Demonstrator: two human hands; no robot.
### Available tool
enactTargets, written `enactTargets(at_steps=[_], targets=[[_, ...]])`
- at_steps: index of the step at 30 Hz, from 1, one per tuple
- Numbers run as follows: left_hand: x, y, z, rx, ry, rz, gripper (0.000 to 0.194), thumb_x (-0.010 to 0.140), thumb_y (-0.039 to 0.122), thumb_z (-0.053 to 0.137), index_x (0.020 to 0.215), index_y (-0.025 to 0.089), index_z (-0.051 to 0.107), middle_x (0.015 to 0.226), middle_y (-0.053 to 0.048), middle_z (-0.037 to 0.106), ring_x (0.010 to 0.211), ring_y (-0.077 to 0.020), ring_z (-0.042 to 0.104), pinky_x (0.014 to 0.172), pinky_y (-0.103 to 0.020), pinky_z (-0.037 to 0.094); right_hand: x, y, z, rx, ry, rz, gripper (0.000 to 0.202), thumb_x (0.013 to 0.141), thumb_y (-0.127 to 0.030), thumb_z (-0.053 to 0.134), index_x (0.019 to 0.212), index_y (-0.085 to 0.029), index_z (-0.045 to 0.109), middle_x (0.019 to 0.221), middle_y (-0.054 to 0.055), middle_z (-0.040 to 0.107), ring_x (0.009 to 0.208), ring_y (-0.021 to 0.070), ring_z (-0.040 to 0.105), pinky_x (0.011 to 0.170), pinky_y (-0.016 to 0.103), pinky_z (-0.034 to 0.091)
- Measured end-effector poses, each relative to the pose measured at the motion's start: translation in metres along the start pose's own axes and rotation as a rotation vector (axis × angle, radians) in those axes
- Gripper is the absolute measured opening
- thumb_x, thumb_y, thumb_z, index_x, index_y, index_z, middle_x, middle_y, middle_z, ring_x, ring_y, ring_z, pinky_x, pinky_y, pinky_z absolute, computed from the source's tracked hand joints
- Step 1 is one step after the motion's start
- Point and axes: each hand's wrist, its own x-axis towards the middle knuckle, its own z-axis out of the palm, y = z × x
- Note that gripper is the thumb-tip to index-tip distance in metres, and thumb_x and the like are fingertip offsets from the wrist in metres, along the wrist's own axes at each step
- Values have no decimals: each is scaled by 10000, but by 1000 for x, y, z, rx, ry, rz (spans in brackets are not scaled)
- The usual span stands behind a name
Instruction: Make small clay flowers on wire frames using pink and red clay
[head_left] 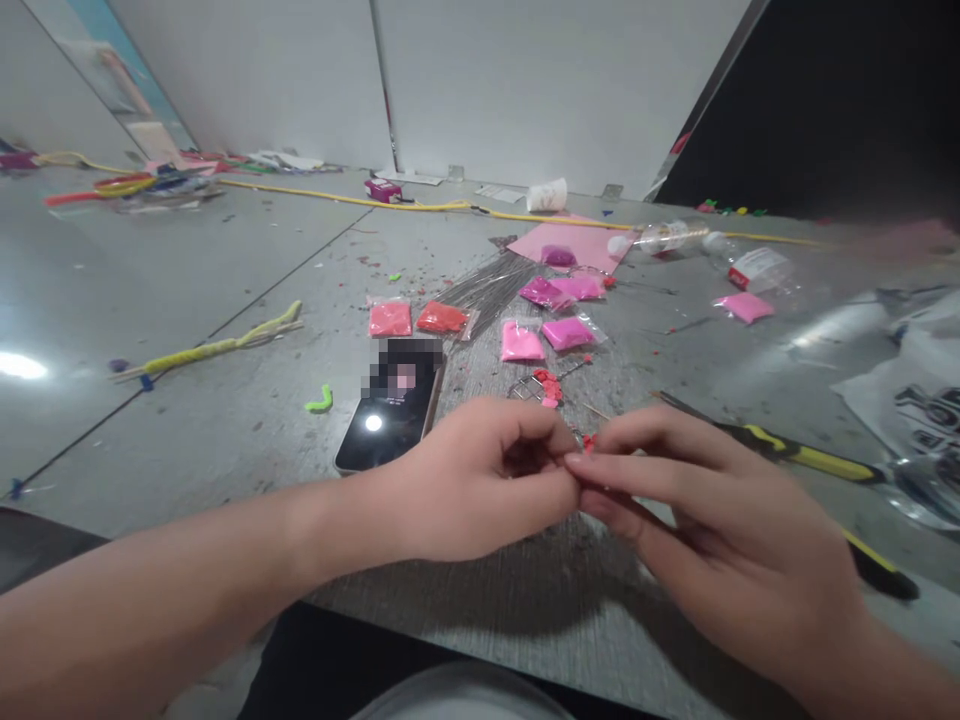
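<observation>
My left hand (480, 478) is closed in a pinch, its fingertips meeting those of my right hand (720, 510) above the grey table. The fingers of my right hand are pressed together too. A small red piece (589, 441) shows just behind the fingertips; what lies between them is hidden. Beyond the hands rests a wire shape with red and pink lumps (549, 386). A dark phone (397, 400) lies behind my left wrist. Further back are small packets of pink (522, 341) and red (442, 318) material beside a bundle of thin wires (487, 288).
Yellow-black cutters (817, 458) lie at the right, near a clear plastic bag (919, 390). Plastic bottles (757, 268), a pink sheet (529, 240) and a white cup (547, 195) are at the back. A yellow-green twisted strand (217, 348) lies at the left.
</observation>
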Motion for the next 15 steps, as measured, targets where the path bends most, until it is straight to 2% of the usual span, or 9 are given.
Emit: enactTargets(at_steps=[3,7,10,13,15], targets=[[2,-1,-1,-1,-35,-40,122,869,237,648,783,167,596,680,30,555,634,-98,482,569,-218,385,0,0,1,-78,0,-34,217,938,-113,661,1040,-284,748,972,5,738,817,123,713,701,235,584],[3,-2,-1,-4,-48,-53,181,894,285,666,781,165,592,682,30,554,631,-95,488,571,-219,382,1,-1,0,-57,-11,72,69,1006,-233,619,962,-268,659,878,-29,724,731,101,674,644,223,538],[3,-2,-2,-57,-29,-77,229,943,340,640,803,162,605,690,30,557,633,-92,502,578,-221,386,0,-4,-3,-54,0,133,147,1052,-280,537,921,-267,603,752,-55,652,621,87,600,572,222,480],[4,-2,-3,-107,-9,-125,245,932,369,664,810,162,618,670,41,542,597,-81,460,541,-217,346,0,-6,-5,-79,6,103,237,1063,-261,468,842,-255,554,668,-53,573,573,94,549,526,230,444],[5,-1,-4,-126,-16,-145,235,908,363,689,805,160,629,658,43,544,590,-80,462,536,-214,342,1,-5,-4,-89,-1,85,206,1047,-245,500,858,-258,581,677,-47,586,571,99,552,525,230,450]])
